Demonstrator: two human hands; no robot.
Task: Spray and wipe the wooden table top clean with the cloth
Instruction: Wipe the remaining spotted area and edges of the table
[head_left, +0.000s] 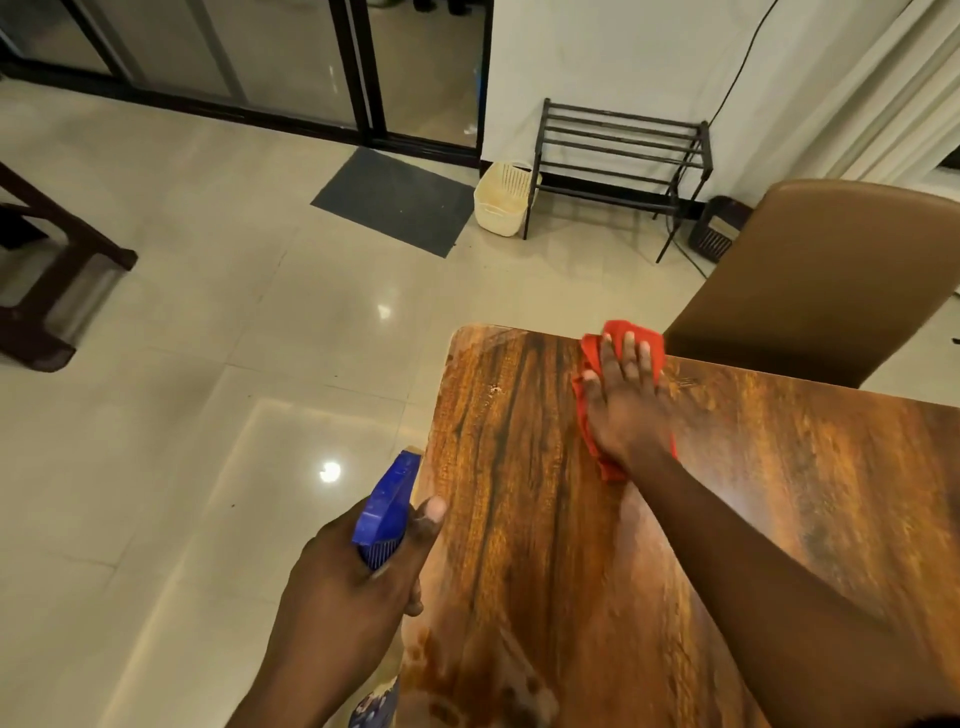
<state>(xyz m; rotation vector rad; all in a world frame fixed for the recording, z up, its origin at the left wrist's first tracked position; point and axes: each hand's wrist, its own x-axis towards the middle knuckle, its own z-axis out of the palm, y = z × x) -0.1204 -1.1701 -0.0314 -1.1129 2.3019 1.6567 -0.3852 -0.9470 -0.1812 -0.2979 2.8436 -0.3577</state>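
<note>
The wooden table top (519, 519) fills the lower right, its far left corner rounded. My right hand (623, 400) lies flat, fingers spread, pressing a red cloth (652, 343) onto the table near its far edge. My left hand (353, 577) grips a spray bottle by the neck just off the table's left edge; its blue trigger head (387, 506) points away from me. The bottle's body is mostly hidden by my hand and arm.
A brown chair back (831, 275) stands against the table's far side on the right. Beyond lie a glossy tiled floor (208, 364), a grey mat (395, 200), a cream basket (501, 200), a black metal rack (618, 156) and dark wooden furniture (47, 275) at left.
</note>
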